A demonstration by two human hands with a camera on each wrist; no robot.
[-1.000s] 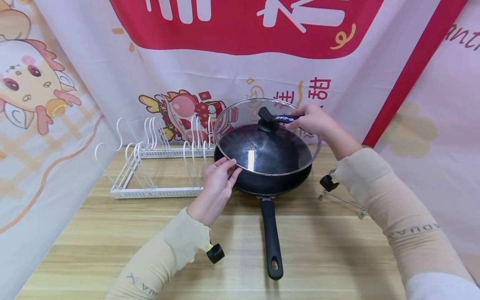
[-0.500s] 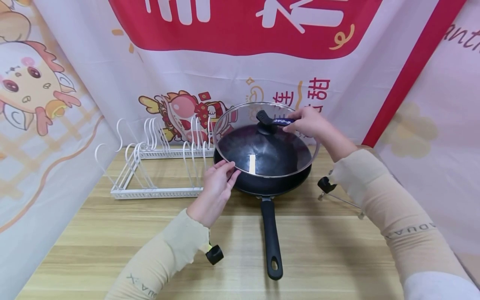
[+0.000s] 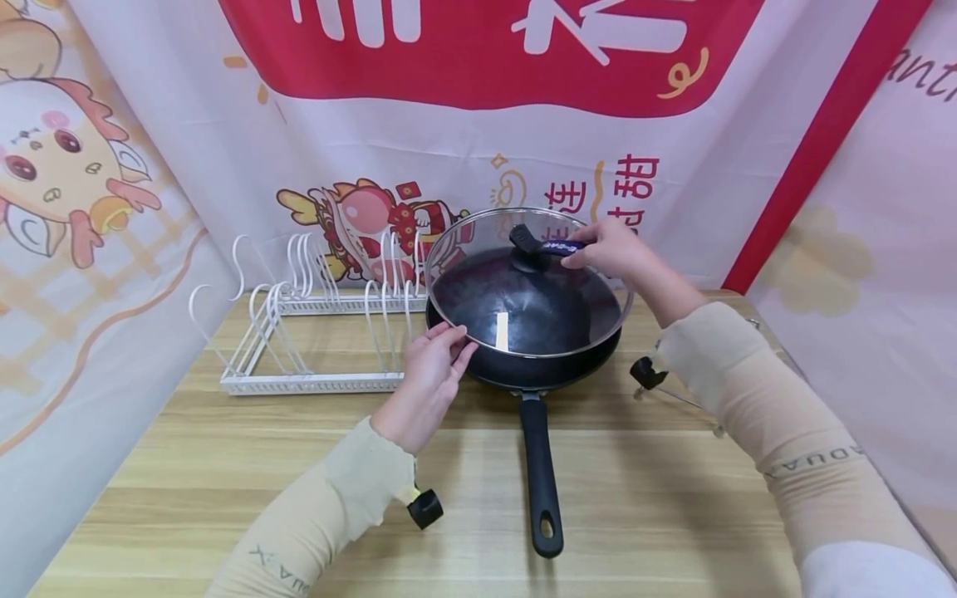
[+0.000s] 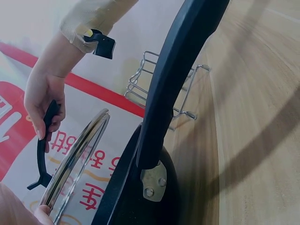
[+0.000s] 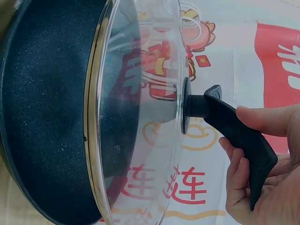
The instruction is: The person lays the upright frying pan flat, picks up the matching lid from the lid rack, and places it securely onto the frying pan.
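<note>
A glass lid [image 3: 516, 320] with a metal rim is held tilted above a black frying pan [image 3: 538, 370]; the right wrist view shows a gap between lid rim and pan [image 5: 47, 103]. My right hand [image 3: 609, 247] grips the lid's black handle [image 5: 243, 133], thumb on one side and fingers curled round the other. At the lid's near left edge, my left hand [image 3: 434, 365] pinches the rim between thumb and fingers. The pan sits on the wooden table, its long handle [image 3: 542, 477] pointing toward me. In the left wrist view only part of the left hand [image 4: 18, 211] shows.
A white wire rack [image 3: 314, 384] with upright loops stands left of the pan, close to it. On the right, a metal wire stand [image 4: 140, 84] is partly hidden behind the right forearm in the head view. A printed cloth [image 3: 449, 133] hangs behind the table [image 3: 336, 498].
The lid has come down a little toward the pan and its far edge has lowered. My right hand has moved down with it, slightly to the left; the left hand has barely shifted.
</note>
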